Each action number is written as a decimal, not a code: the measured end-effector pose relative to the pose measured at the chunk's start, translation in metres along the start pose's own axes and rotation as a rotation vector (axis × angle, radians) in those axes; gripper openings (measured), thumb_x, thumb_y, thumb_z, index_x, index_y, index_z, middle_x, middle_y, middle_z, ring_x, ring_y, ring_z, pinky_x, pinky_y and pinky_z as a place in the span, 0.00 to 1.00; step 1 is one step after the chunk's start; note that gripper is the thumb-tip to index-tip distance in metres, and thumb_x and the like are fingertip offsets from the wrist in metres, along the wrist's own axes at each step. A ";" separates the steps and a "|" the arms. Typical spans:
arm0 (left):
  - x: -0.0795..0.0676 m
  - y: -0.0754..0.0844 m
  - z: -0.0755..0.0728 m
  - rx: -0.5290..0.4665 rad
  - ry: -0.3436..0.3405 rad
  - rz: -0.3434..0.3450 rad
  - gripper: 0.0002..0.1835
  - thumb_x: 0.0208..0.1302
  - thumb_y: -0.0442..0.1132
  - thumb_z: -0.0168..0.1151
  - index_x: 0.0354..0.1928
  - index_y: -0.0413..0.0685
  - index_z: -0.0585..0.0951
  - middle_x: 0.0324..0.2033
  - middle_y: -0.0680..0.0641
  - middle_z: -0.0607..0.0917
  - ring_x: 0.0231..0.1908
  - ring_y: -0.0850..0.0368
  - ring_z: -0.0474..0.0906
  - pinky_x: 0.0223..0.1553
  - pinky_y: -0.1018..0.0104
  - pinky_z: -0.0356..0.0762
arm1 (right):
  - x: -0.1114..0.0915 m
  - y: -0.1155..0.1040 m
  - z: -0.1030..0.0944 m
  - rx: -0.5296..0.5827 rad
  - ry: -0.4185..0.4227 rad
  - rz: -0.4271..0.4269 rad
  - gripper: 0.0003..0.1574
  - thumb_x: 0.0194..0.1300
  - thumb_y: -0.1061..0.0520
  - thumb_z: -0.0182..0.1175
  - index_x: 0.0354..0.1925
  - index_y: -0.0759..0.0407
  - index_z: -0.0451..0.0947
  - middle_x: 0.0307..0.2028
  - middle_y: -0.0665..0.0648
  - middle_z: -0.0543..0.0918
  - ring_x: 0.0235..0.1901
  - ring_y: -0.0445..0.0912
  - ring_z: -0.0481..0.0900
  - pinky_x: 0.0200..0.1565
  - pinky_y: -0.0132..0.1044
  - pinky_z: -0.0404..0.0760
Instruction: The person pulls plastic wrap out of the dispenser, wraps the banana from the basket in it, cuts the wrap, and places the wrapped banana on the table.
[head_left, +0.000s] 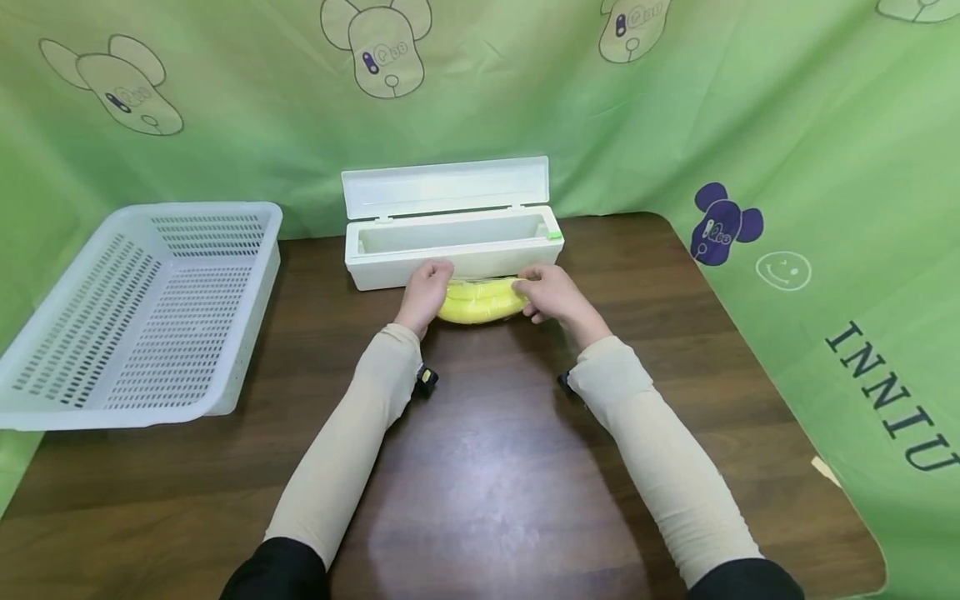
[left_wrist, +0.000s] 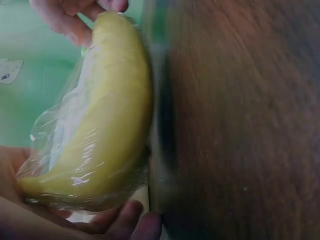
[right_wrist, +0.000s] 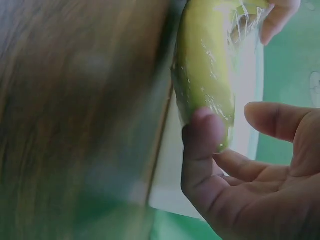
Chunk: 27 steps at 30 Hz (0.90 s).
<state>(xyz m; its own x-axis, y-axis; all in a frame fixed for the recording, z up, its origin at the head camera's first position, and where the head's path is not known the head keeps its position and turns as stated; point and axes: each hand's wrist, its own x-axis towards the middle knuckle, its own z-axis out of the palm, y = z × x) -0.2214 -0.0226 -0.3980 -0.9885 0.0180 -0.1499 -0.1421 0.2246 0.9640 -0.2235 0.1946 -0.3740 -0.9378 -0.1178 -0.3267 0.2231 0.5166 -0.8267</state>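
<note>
A yellow banana [head_left: 480, 302] covered in clear cling film [left_wrist: 50, 125] is between my two hands, just in front of a long white box [head_left: 450, 265]. The left hand [head_left: 426, 293] grips the stem end, its fingers [left_wrist: 120, 220] curled underneath and loose film bunched beside it. At the other end is my right hand [head_left: 553, 293]. Its curled fingers [right_wrist: 200, 135] hold the tip, while the thumb [right_wrist: 272, 120] stands a little off the banana in the right wrist view. The box's lid [head_left: 446, 188] is raised, and a small green piece [head_left: 554, 235] sits at its right end.
On the left of the brown wooden table [head_left: 480, 467] stands a white slotted plastic basket [head_left: 251, 333]. A green printed cloth [head_left: 510, 108] hangs behind the table and along its right side.
</note>
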 end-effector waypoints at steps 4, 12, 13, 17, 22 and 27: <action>-0.003 0.002 -0.005 0.032 -0.026 -0.031 0.24 0.80 0.51 0.46 0.61 0.39 0.75 0.64 0.42 0.74 0.65 0.47 0.67 0.66 0.53 0.64 | 0.001 -0.001 0.002 0.012 -0.030 0.020 0.29 0.75 0.56 0.52 0.67 0.72 0.67 0.58 0.71 0.74 0.27 0.47 0.80 0.26 0.33 0.83; -0.012 0.002 -0.014 0.040 -0.061 -0.071 0.25 0.79 0.52 0.46 0.62 0.39 0.74 0.65 0.42 0.73 0.66 0.47 0.65 0.68 0.54 0.61 | -0.004 0.001 0.004 -0.081 -0.106 0.003 0.27 0.76 0.51 0.53 0.64 0.69 0.71 0.53 0.68 0.76 0.29 0.50 0.82 0.30 0.38 0.84; -0.013 0.002 -0.015 0.044 -0.066 -0.074 0.25 0.79 0.52 0.47 0.62 0.39 0.74 0.65 0.42 0.73 0.66 0.46 0.65 0.68 0.53 0.61 | -0.005 0.001 0.004 -0.098 -0.108 -0.005 0.27 0.76 0.51 0.53 0.63 0.68 0.71 0.51 0.68 0.77 0.28 0.50 0.82 0.30 0.38 0.85; -0.017 0.001 -0.016 0.065 -0.088 -0.084 0.25 0.79 0.54 0.47 0.61 0.41 0.73 0.66 0.42 0.72 0.67 0.45 0.65 0.68 0.52 0.61 | -0.008 0.002 0.004 -0.207 -0.104 -0.041 0.26 0.76 0.49 0.54 0.60 0.67 0.73 0.41 0.65 0.80 0.26 0.50 0.82 0.30 0.41 0.85; -0.017 -0.004 -0.020 0.131 -0.080 -0.064 0.27 0.79 0.56 0.46 0.64 0.41 0.71 0.66 0.41 0.72 0.67 0.44 0.65 0.67 0.50 0.63 | -0.012 0.001 0.003 -0.385 -0.057 -0.095 0.30 0.75 0.45 0.54 0.64 0.65 0.71 0.44 0.66 0.83 0.41 0.58 0.83 0.44 0.50 0.83; -0.021 -0.004 -0.033 0.318 -0.003 0.082 0.29 0.78 0.56 0.46 0.69 0.44 0.68 0.63 0.37 0.74 0.62 0.41 0.70 0.64 0.48 0.67 | -0.016 0.000 0.000 -0.518 0.055 -0.189 0.35 0.75 0.44 0.53 0.69 0.64 0.68 0.65 0.67 0.74 0.68 0.64 0.64 0.67 0.57 0.63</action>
<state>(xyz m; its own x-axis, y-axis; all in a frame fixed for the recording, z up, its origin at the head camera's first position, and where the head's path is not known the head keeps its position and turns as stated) -0.2021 -0.0565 -0.3919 -0.9958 0.0514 -0.0752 -0.0381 0.5151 0.8563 -0.2086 0.1967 -0.3684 -0.9645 -0.2114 -0.1582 -0.0974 0.8419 -0.5307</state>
